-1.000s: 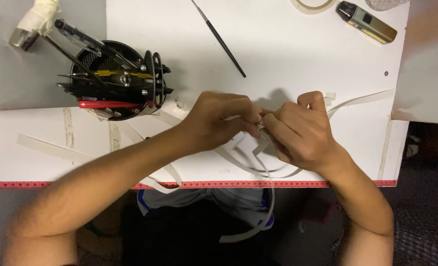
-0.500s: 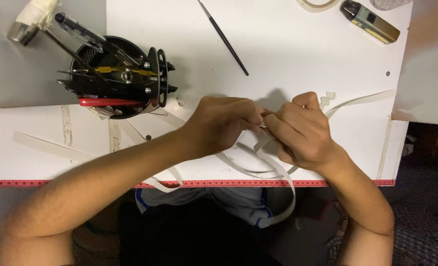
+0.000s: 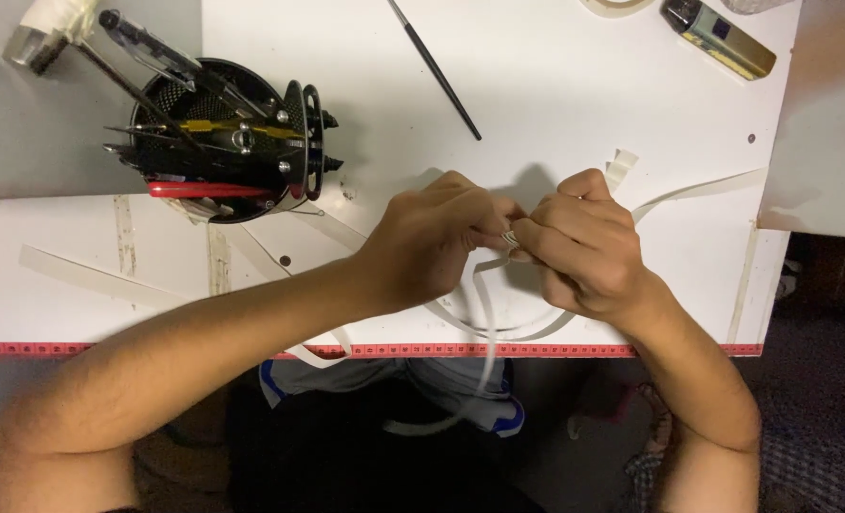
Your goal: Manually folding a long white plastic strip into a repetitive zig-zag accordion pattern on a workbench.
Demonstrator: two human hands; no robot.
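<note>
The long thin paper strips (image 3: 698, 190) are cream-white against the flat white tabletop (image 3: 556, 85), whose near edge carries a red ruled band (image 3: 156, 349). Left of the strips, the round mesh tool holder (image 3: 223, 142) is black, with a red-handled tool (image 3: 204, 190) and a yellow one (image 3: 209, 125) in it. Above the strips lie a slim black brush (image 3: 437, 71) and an olive-and-black oblong device (image 3: 717, 38).

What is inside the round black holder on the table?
The black holder contains dark pens or tools, one yellow-marked tool and a red handle. Their lower ends are hidden inside the holder.
</note>
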